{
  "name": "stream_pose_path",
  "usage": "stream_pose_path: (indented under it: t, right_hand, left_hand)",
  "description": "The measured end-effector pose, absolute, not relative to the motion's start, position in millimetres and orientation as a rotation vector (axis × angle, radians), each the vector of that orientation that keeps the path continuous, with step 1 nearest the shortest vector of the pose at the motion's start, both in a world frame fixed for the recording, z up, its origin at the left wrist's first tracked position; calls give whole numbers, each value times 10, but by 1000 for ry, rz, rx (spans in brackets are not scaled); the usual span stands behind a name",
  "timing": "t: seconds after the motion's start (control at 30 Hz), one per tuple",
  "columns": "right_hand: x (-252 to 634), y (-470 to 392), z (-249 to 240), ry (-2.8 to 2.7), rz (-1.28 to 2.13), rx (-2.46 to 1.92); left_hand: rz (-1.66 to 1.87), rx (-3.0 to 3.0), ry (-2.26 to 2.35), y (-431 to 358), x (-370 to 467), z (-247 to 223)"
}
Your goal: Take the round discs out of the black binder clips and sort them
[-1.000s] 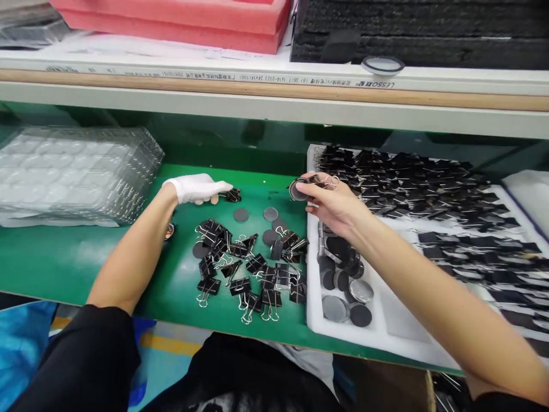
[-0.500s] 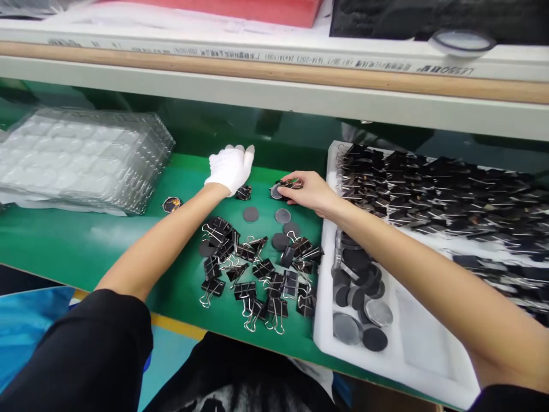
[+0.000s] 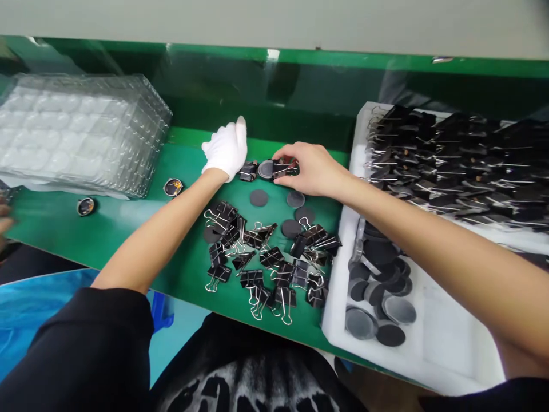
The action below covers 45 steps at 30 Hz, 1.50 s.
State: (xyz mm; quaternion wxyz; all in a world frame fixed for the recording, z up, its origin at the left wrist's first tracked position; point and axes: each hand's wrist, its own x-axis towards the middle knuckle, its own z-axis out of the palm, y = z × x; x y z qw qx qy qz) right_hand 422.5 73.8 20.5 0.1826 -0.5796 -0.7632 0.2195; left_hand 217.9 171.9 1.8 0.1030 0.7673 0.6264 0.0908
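Observation:
My left hand (image 3: 225,150), in a white glove, is curled closed above the green table, and its inner side is hidden. A black binder clip (image 3: 247,171) lies against its right edge. My bare right hand (image 3: 311,169) pinches another black clip (image 3: 283,168), whose jaws are on a round grey-rimmed part (image 3: 266,169). Below the hands lie dark discs, among them a grey disc (image 3: 259,198) and a shinier disc (image 3: 295,199). Nearer my body is a loose pile of black binder clips (image 3: 271,258) with silver handles.
Stacked clear plastic trays (image 3: 81,137) stand at the left. Two small round parts, one (image 3: 173,187) nearer my forearm and one (image 3: 86,206) farther left, lie on the table. A white foam tray (image 3: 341,297) with clipped parts and discs fills the right. Another person's hand (image 3: 5,220) shows at the left edge.
The view has tilted down. My right hand has shifted its grip to the clip's handles, leaving the round part more exposed. A second small round part and another person's hand now show at the left.

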Motion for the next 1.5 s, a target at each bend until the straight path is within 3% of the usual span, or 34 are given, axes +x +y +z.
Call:
stream_pose_path:
  t: [0.5, 0.93, 1.03, 1.1, 1.23, 1.37, 1.5]
  right_hand:
    - [3963, 661, 94, -2153, 587, -1627]
    - [3959, 708, 117, -2179, 553, -1579]
    - [4009, 720, 299, -1985, 754, -1562]
    - [4063, 678, 443, -1660, 1102, -1546]
    - [4140, 399, 666, -1018, 1688, -1396]
    - [4170, -13, 768, -849, 1769, -1383]
    - [4237, -368, 805, -1150, 1539, -1372]
  left_hand:
    - [177, 2262, 1846, 1701, 2174, -23]
    - [707, 1950, 1641, 1776, 2175, -55]
    - [885, 1896, 1442, 1641, 2114, 177]
    - [910, 1895, 1343, 1481, 2050, 363]
    - [722, 2286, 1319, 1064, 1956, 712]
    - [592, 2502, 1361, 725, 2034, 944]
    - [714, 2546, 1212, 563, 2221, 1018]
